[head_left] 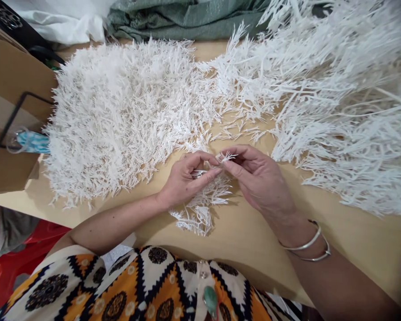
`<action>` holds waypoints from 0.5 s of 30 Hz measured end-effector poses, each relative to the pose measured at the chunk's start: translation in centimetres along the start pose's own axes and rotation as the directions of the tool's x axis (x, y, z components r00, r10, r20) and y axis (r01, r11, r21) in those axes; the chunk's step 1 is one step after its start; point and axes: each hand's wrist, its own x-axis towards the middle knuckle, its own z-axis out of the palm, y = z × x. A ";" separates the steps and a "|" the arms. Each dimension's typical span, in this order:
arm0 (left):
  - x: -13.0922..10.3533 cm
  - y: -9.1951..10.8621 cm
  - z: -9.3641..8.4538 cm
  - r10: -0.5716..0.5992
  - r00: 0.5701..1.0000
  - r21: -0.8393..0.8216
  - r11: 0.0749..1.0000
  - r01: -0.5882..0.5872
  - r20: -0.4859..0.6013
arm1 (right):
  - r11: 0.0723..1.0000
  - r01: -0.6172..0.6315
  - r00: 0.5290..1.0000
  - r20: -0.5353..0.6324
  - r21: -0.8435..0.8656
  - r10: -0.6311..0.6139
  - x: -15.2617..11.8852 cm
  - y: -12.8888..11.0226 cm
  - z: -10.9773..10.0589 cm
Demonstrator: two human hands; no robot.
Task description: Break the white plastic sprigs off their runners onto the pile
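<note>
A small white branched plastic sprig (227, 157) is pinched between the fingertips of both hands, above the table's middle. My right hand (262, 176) has thumb and forefinger closed on it. My left hand (190, 176) comes from the other side, its thumb and forefinger drawn together at the sprig's near end. Beneath and between the hands lies a small heap of white sprigs (200, 216), partly covered by my left hand. A broad pile of short white sprigs (130, 116) spreads to the left, and longer white fronds (347, 133) are heaped on the right.
A cardboard box (13, 89) stands at the left edge, with a clear cup holding something blue and white (31, 141) by it. Dark green cloth (187, 20) and white cloth (63, 22) lie along the back of the light wooden table (254, 249). A red stool (23, 254) shows lower left.
</note>
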 end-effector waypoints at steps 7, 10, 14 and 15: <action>-0.2 -0.2 0.1 -0.016 0.999 0.053 0.998 0.018 -0.036 | 0.999 -0.002 0.998 -0.059 0.037 0.004 0.1 -0.5 0.3; -0.2 -0.3 0.2 -0.004 0.999 0.119 0.993 0.010 -0.049 | 0.997 0.062 0.997 -0.058 0.038 -0.060 0.0 -0.5 0.7; -0.1 -0.4 0.3 0.060 0.997 0.190 0.981 -0.048 -0.057 | 0.988 0.155 0.988 -0.009 0.013 -0.155 0.0 -0.6 0.8; -0.1 -0.4 0.3 0.064 0.997 0.193 0.980 -0.054 -0.051 | 0.986 0.165 0.986 0.006 0.005 -0.166 0.0 -0.5 0.8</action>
